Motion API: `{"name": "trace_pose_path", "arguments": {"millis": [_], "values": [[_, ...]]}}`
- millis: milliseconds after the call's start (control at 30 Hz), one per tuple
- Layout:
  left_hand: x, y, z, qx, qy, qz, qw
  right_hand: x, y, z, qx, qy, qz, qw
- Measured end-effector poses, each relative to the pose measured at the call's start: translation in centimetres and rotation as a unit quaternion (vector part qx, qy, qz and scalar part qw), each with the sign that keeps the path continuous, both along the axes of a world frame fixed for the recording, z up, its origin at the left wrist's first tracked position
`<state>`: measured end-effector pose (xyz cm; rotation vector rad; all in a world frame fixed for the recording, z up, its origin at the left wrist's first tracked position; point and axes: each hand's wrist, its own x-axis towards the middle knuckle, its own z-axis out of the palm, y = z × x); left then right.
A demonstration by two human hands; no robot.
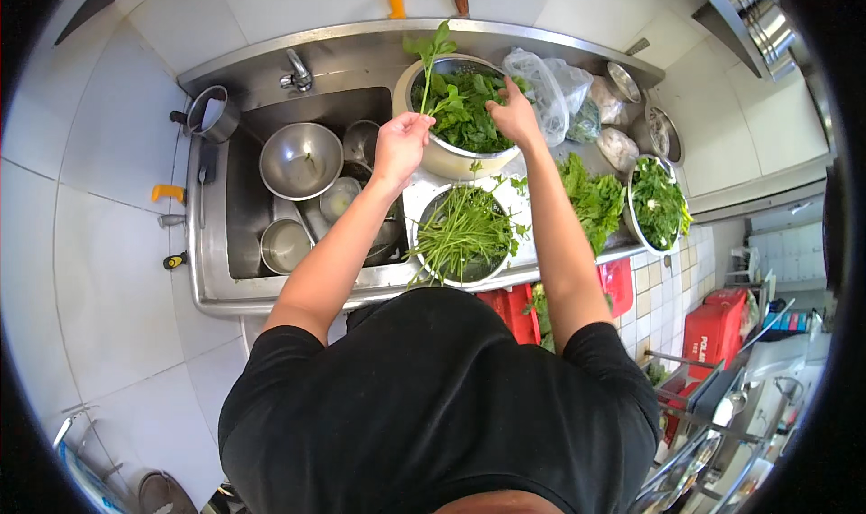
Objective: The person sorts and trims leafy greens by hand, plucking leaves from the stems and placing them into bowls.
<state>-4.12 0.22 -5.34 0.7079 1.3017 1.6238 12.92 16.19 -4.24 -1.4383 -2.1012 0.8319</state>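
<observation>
My left hand (402,145) pinches a leafy green sprig (430,60) by its stem, holding it upright beside a wide pale pot (443,160). Picked green leaves (470,125) fill the perforated steel insert inside this pot. Over the right side of those leaves is my right hand (515,113), its thumb and index finger apart; the other fingers are partly hidden. Closer to me, a round colander (482,267) holds a heap of thin green stems (460,226), some hanging over its rim.
At left, a steel sink (247,236) contains a steel bowl (301,158) and several pots below a tap (298,74). Clear plastic bags (538,94), lettuce-like greens (592,199) and a white basket (636,219) of cut greens line the right. Red crates (506,309) stand below the counter.
</observation>
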Motion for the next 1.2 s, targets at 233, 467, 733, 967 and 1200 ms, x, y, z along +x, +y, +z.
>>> {"name": "trace_pose_path", "arguments": {"millis": [233,467,733,967,1200], "values": [[0.8,0.8,0.6,-0.017,-0.029,-0.054,0.998,-2.2,-4.9,1.3,-0.079,0.219,0.180,0.956],[1.2,0.5,-1.1,0.000,0.011,-0.069,0.998,2.3,0.2,0.5,0.279,-0.018,-0.036,0.959],[1.9,-0.9,-1.1,-0.014,0.267,-0.023,0.963,-2.1,-4.5,4.8,-0.009,0.148,0.005,0.989],[1.9,0.7,-0.1,0.066,0.100,-0.073,0.990,-2.3,-5.2,3.0,-0.201,0.305,0.114,0.924],[1.5,1.3,0.4,0.047,-0.042,-0.139,0.988,-3.0,-7.9,3.6,-0.189,0.371,0.075,0.906]]}}
